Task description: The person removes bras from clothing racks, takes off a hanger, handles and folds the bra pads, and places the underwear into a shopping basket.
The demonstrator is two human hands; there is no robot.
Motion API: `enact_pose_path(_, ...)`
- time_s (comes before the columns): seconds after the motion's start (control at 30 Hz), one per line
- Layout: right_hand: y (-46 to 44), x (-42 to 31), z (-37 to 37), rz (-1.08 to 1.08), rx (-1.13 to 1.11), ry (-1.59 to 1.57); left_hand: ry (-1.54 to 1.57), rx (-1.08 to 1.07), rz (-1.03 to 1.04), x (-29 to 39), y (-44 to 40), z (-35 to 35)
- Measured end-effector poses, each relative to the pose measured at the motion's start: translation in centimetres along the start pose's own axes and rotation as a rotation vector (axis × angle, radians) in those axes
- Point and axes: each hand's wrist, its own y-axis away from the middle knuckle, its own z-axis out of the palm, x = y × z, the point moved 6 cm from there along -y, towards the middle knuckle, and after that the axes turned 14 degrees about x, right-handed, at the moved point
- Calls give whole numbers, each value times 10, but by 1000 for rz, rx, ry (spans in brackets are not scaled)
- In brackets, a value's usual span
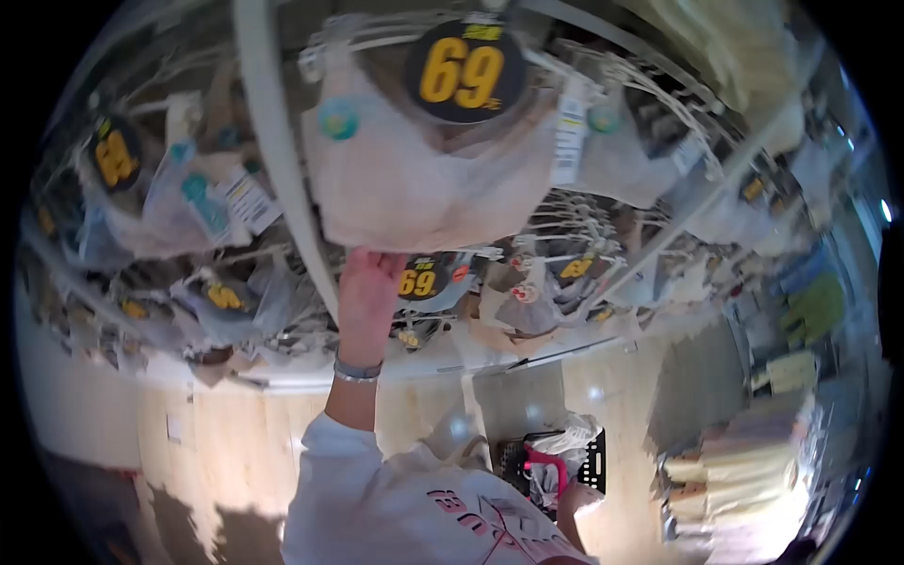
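Observation:
A pale beige bra (433, 193) hangs on a hanger at the front of the upper rack, with a round black price sign (468, 71) reading 69 above it. My left hand (370, 285) reaches up to its lower edge, fingers curled against the fabric and partly hidden by it. A band circles that wrist. Low at my right side, my right hand (581, 497) is closed at the pink handle (546, 460) of a black shopping basket (593, 461). White and grey items (570, 435) lie in the basket.
More bras hang on both rack levels, among them a pale one with a tag (165, 212) at left. A white upright post (268, 122) stands left of the beige bra. Pale garments (744, 471) hang at lower right above the wooden floor (377, 471).

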Motion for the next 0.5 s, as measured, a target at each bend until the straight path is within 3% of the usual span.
enact_pose_path(0.07,15,-36,-56,-154,-451,-407,96,11,-92,-4,1,14)
enact_pose_path(0.1,17,-35,-46,68,-365,-520,141,26,-136,-6,2,20)
enact_pose_path(0.13,16,-50,-17,-309,-175,-541,179,0,-146,-8,3,25)
enact_pose_path(0.17,21,-65,-70,-207,-164,-509,178,-5,-141,-9,3,26)
enact_pose_path(0.2,27,-72,-105,83,-342,-740,175,-8,-128,-9,4,26)
enact_pose_path(0.27,17,-88,-49,47,-428,-835,152,-1,-85,-6,3,31)
enact_pose_path(0.37,9,-105,-95,143,-275,-923,156,52,-16,-3,1,34)
enact_pose_path(0.47,3,-105,-72,212,-307,-918,176,113,-35,1,2,39)
enact_pose_path(0.5,2,-104,-79,116,-219,-808,168,126,-53,2,4,42)
